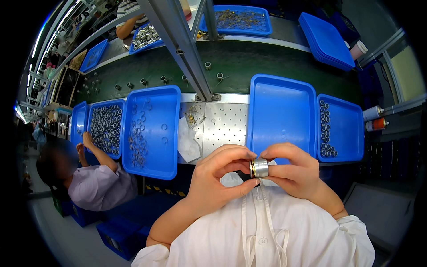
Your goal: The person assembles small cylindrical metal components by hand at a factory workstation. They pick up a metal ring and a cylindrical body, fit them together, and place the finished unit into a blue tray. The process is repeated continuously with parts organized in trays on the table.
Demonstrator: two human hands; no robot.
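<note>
Short, shiny silvery metal cylinder (261, 167), lying roughly level between left hand (219, 172) and right hand (294, 171), gold and dark bands round its left-hand end, thin wire (257, 188) hanging below the grip

A: The cylinder (260, 168) looks of which material?
B: It looks like shiny, smooth metal.
A: And the trays (283, 116)?
B: They are of smooth, slightly glossy plastic; the shirt (307, 216) is matt cloth.

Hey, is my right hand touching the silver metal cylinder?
Touching: the head view shows the right hand with fingers against the silver metal cylinder at its right end, no gap visible.
</note>
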